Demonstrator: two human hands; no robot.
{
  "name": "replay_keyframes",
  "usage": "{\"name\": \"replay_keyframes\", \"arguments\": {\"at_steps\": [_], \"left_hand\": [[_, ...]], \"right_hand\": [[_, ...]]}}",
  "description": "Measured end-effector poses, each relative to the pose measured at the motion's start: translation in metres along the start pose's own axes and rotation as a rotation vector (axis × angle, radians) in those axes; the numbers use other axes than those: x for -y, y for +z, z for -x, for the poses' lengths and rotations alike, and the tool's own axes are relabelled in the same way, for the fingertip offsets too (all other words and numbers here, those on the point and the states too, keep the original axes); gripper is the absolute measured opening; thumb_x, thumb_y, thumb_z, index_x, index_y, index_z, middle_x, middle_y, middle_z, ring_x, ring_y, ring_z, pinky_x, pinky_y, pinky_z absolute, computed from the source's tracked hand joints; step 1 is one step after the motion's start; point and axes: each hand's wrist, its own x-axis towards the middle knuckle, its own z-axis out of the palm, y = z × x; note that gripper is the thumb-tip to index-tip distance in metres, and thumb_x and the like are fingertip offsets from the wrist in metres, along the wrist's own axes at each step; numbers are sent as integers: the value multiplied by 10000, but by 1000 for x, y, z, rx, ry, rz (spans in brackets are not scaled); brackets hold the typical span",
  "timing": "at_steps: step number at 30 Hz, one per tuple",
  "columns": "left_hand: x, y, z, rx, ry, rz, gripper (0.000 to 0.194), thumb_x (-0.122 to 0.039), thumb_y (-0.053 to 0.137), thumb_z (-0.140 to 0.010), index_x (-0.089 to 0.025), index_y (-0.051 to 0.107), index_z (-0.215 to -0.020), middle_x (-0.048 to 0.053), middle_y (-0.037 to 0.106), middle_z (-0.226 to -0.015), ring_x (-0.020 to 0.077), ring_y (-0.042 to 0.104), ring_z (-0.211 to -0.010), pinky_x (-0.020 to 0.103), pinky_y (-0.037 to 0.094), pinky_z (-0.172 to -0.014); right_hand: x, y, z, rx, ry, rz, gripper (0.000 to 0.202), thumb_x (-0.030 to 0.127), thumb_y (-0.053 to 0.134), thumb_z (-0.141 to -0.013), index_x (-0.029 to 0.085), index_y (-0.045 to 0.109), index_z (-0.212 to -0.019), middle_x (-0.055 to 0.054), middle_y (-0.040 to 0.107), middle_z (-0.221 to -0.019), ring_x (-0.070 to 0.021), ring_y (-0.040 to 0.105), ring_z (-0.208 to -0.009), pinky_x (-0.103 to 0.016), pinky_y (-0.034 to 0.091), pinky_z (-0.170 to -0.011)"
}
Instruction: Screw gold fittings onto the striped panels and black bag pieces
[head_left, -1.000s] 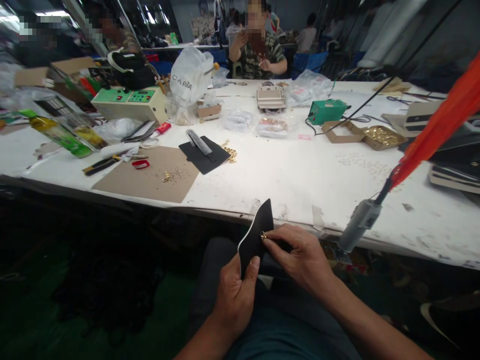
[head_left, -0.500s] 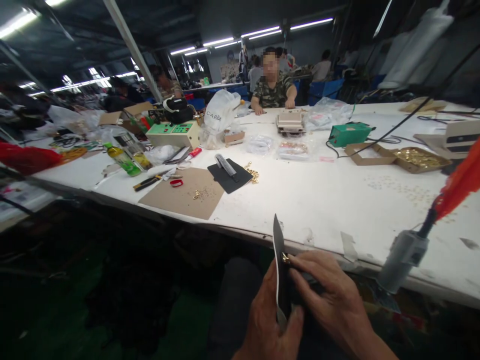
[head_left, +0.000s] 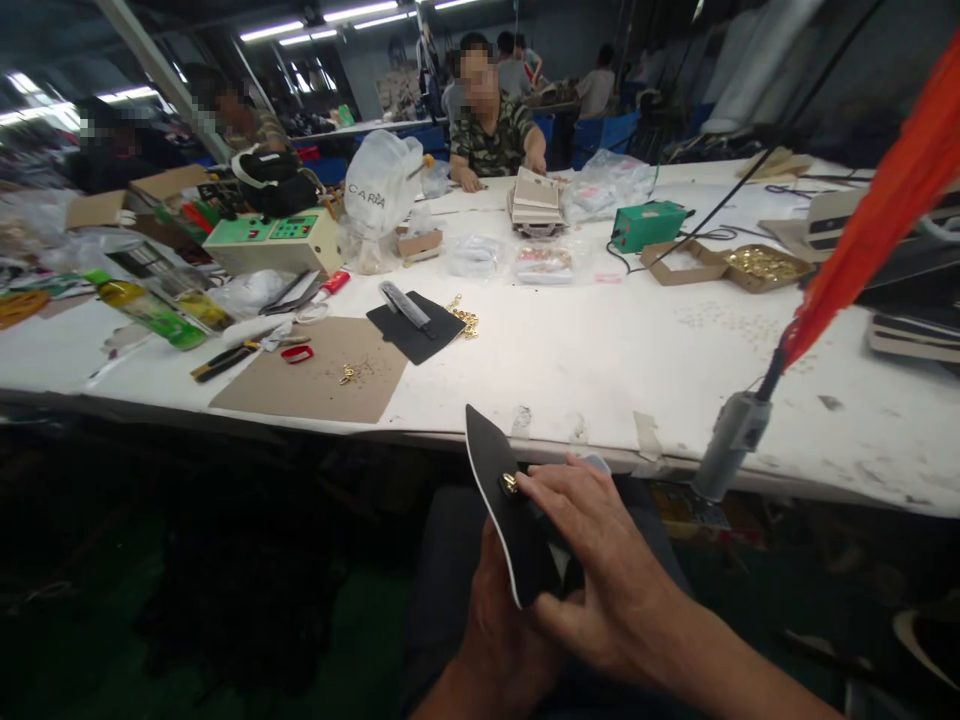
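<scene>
A dark flat panel (head_left: pixel 501 500) with a pale edge is tilted above my lap, in front of the table's edge. My left hand (head_left: pixel 499 620) holds it from behind and below, its fingers partly hidden by the panel. A small gold fitting (head_left: pixel 509 484) sits on the panel's dark face. My right hand (head_left: pixel 592 540) reaches across the panel; its fingertips touch the gold fitting, and its thumb lies near the panel's lower end.
On the white table (head_left: pixel 570 370) lie a brown board (head_left: pixel 322 385), a black piece (head_left: pixel 416 335), gold pieces and pliers (head_left: pixel 225 360). A grey tool (head_left: pixel 731 445) hangs at the right. Across the table sits a person (head_left: pixel 491 130).
The view has swung right and down. The panel has turned so more of its dark face shows. My right hand now lies farther over it, its fingertips still at the gold fitting.
</scene>
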Motion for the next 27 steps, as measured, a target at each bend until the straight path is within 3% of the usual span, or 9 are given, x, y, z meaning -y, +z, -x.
{"name": "replay_keyframes", "arguments": {"at_steps": [4, 8, 12, 14, 16, 20, 23, 25, 27], "left_hand": [[-2, -5, 3, -13, 110, -52, 847, -365, 733, -901, -242, 319, -1629, 170, 575, -1535, 369, 591, -1395, 570, 570, -1122], [-5, -15, 6, -123, 111, -92, 655, -202, 689, -914, -265, 475, -1530, 126, 678, -1421, 324, 673, -1298, 480, 588, -1096], [-1, -22, 2, -248, -158, -25, 432, -236, 767, -902, -258, 647, -1316, 78, 752, -1234, 266, 746, -1114, 402, 625, -993], [0, -24, -6, -278, -289, 59, 522, -296, 834, -859, -256, 632, -1339, 71, 740, -1217, 247, 745, -1086, 375, 631, -959], [1, -25, -17, -283, -337, 154, 715, -331, 880, -815, -281, 550, -1447, 79, 696, -1305, 245, 724, -1148, 374, 619, -987], [2, -29, -36, -185, -312, 247, 961, -337, 943, -731, -319, 438, -1548, 103, 588, -1496, 278, 633, -1330, 432, 528, -1133], [3, -30, -45, -12, -398, 385, 814, -280, 908, -771, -286, 507, -1479, 54, 745, -1229, 231, 733, -1128, 394, 580, -1037], [2, -30, -50, 55, -459, 438, 650, -240, 878, -782, -252, 595, -1367, 1, 777, -994, 184, 755, -907, 319, 612, -881], [1, -30, -55, 78, -500, 411, 515, -214, 863, -768, -229, 665, -1244, -22, 767, -885, 162, 730, -814, 274, 593, -796]], "right_hand": [[-1, 6, 3, -103, -38, -51, 643, 127, 585, -874, 222, 479, -1501, -122, 637, -1344, -284, 591, -1289, -593, 276, -1238], [-6, 0, 5, -115, -24, -105, 504, 139, 566, -976, 280, 523, -1458, -94, 686, -1293, -270, 638, -1237, -559, 326, -1218], [-13, -11, 11, -35, -54, -166, 535, 108, 554, -989, 306, 506, -1483, -90, 701, -1295, -260, 662, -1202, -523, 408, -1170], [-19, -15, 16, 6, -53, -199, 533, 96, 543, -1000, 305, 513, -1489, -89, 708, -1282, -243, 669, -1179, -458, 486, -1086], [-26, -18, 20, 53, -20, -232, 490, 111, 542, -1024, 299, 542, -1476, -88, 710, -1274, -231, 664, -1175, -405, 519, -1023], [-35, -23, 20, 133, 51, -282, 352, 184, 542, -1069, 309, 629, -1387, -66, 717, -1255, -228, 649, -1179, -388, 500, -1030], [-36, -27, 14, 189, 155, -348, 264, 234, 504, -1093, 292, 683, -1278, -46, 728, -1172, -216, 659, -1089, -368, 510, -988], [-35, -27, 11, 214, 302, -394, 210, 294, 512, -1091, 248, 710, -1145, -32, 716, -1024, -192, 653, -926, -314, 537, -850], [-37, -24, 9, 210, 445, -436, 220, 365, 555, -1069, 211, 696, -998, -13, 671, -893, -170, 613, -795, -265, 520, -709]]}}
